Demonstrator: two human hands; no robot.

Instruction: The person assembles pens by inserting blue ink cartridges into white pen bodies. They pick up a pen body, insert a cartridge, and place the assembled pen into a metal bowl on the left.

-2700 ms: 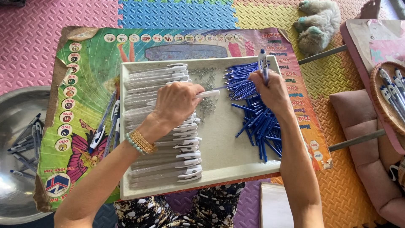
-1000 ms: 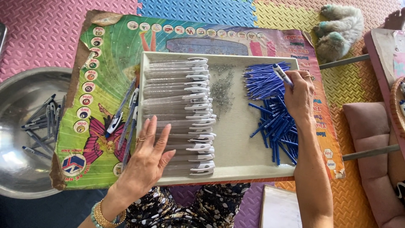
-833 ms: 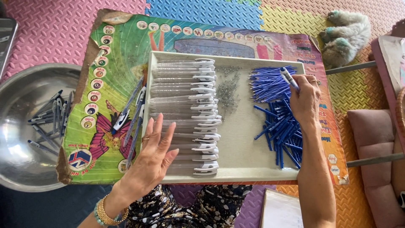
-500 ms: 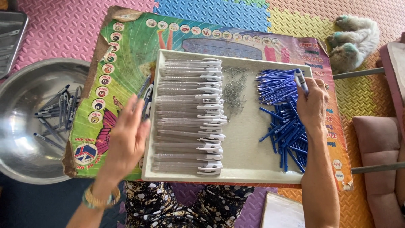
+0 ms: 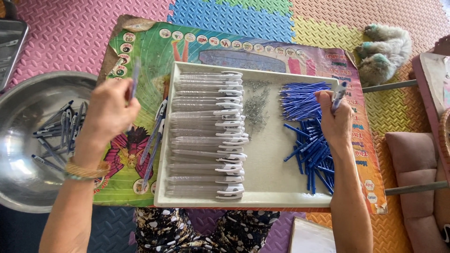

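Observation:
My left hand [image 5: 110, 110] is raised over the colourful board [image 5: 140, 61], left of the white tray [image 5: 272, 187], and holds a pen [image 5: 134, 77] upright in closed fingers. My right hand [image 5: 335, 119] hovers over a pile of blue refills [image 5: 307, 100] in the tray's right part, gripping a pen tip [image 5: 340, 91]. A stack of clear pen barrels [image 5: 206, 136] with white clips fills the tray's left side. Small metal springs [image 5: 255, 105] lie in the middle. A couple of assembled pens [image 5: 154, 140] rest on the board beside the tray.
A large steel bowl [image 5: 28, 168] at the left holds several finished pens [image 5: 58, 133]. A plush toy [image 5: 382, 49] lies at the upper right. A pink cushion [image 5: 415, 173] and low furniture edge stand on the right. Foam mats cover the floor.
My left hand left the barrel stack, moved left off the tray and picked up a pen from the board. My right hand stayed over the blue refills. The camera view shifted left.

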